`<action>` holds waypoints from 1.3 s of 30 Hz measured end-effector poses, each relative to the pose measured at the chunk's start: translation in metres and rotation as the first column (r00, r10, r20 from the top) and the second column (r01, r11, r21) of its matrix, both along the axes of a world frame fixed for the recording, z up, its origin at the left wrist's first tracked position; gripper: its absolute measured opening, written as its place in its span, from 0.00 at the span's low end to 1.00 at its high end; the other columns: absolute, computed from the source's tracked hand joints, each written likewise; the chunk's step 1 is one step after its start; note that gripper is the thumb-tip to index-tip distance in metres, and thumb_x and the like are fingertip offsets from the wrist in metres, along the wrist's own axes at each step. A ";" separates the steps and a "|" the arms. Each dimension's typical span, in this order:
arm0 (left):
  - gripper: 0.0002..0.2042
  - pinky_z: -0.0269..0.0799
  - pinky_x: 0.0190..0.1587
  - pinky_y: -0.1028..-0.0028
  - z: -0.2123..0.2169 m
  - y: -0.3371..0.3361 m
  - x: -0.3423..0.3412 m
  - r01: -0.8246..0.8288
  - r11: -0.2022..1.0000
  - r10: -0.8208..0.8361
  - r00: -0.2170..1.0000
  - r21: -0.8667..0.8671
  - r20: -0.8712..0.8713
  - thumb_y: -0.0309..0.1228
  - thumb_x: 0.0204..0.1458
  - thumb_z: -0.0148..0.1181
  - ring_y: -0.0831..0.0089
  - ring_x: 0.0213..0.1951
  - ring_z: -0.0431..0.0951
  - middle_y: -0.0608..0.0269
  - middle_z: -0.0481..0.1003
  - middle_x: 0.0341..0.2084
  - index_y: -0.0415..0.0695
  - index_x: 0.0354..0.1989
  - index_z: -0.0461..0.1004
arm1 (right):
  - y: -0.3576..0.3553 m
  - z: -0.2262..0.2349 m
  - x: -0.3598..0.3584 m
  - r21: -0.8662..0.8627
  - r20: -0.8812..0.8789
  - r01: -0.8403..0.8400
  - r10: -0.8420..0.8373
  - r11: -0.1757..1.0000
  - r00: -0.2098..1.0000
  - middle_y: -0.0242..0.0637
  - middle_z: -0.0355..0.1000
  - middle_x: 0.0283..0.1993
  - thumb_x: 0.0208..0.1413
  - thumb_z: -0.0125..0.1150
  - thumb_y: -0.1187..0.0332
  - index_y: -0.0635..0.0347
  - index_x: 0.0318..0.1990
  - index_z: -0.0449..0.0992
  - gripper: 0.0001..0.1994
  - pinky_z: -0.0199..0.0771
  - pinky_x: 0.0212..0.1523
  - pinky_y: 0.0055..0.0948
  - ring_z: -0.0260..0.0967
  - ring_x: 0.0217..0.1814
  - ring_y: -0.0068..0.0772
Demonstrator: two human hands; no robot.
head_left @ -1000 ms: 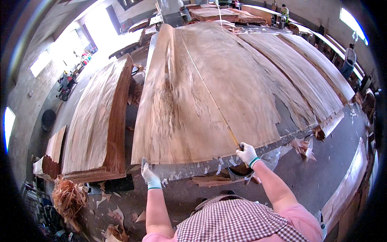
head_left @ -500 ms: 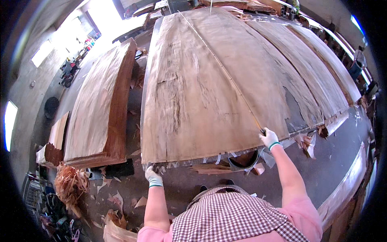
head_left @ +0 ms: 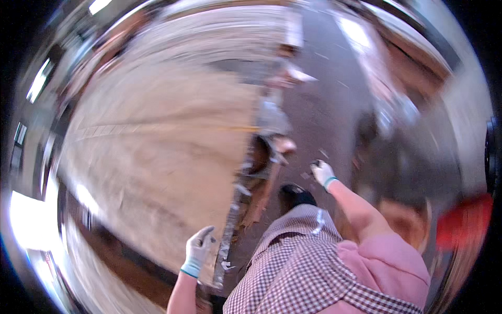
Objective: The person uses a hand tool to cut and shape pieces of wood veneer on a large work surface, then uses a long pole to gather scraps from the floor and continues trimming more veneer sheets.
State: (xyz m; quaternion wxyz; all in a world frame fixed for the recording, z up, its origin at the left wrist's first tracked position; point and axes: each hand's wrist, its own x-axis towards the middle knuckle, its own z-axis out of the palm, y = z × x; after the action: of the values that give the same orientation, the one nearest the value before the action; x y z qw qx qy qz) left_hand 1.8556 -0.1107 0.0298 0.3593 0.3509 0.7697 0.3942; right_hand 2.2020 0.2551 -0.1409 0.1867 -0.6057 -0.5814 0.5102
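My left hand (head_left: 200,247), in a white glove with a green cuff, is over the near corner of a large tan wood veneer sheet (head_left: 172,178). Its fingers look apart, with nothing visible in them. My right hand (head_left: 323,172), gloved the same way, is away from the sheet, above the floor. Its fingers are curled; a dark spot shows at the fingertips, too smeared to tell whether it is an object or soiled glove. A long thin yellowish stick (head_left: 230,129) lies across the veneer, one end at the sheet's edge, apart from my right hand.
A dark round container (head_left: 260,155) and veneer scraps (head_left: 261,201) lie along the stack's edge. Dark floor (head_left: 334,115) runs beyond my right hand. Something red (head_left: 464,222) stands far right. Motion blur smears much of the surroundings.
My view has swung to the right, so the stack now fills the left side. My right hand has let go of the stick's end; my left hand has come off the sheet's corner.
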 end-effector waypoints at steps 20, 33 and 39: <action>0.17 0.68 0.50 0.65 -0.116 -0.062 0.268 0.862 -0.276 -0.961 -0.250 -0.425 0.117 0.33 0.52 0.50 0.56 0.49 0.73 0.51 0.74 0.46 0.42 0.51 0.70 | -0.748 0.024 0.340 0.003 0.750 0.981 -0.649 0.195 0.127 0.52 0.68 0.50 0.55 0.50 0.59 0.58 0.45 0.72 0.15 0.72 0.46 0.47 0.70 0.47 0.52; 0.18 0.69 0.48 0.70 -0.129 -0.371 0.301 0.837 -0.040 -0.944 0.148 -0.546 0.296 0.34 0.54 0.53 0.62 0.46 0.76 0.51 0.75 0.44 0.41 0.51 0.70 | -0.770 0.005 0.453 0.033 0.763 0.652 -0.440 0.758 0.473 0.42 0.45 0.68 0.44 0.66 0.60 0.51 0.66 0.46 0.43 0.74 0.50 0.41 0.58 0.62 0.44; 0.17 0.69 0.49 0.71 -0.081 -0.425 0.294 0.759 0.116 -0.932 0.306 -0.640 0.194 0.32 0.53 0.54 0.66 0.47 0.75 0.54 0.75 0.45 0.40 0.51 0.71 | -0.767 -0.006 0.465 -0.004 0.743 0.584 -0.389 0.812 0.545 0.43 0.60 0.56 0.50 0.58 0.65 0.57 0.52 0.65 0.21 0.75 0.46 0.41 0.65 0.54 0.45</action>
State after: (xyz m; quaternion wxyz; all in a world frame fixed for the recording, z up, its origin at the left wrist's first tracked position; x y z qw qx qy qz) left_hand 2.1501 -0.5362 -0.0508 0.5086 0.6314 0.5428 -0.2190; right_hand 2.6671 -0.5120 -0.1465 0.0037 -0.9101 -0.3441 0.2310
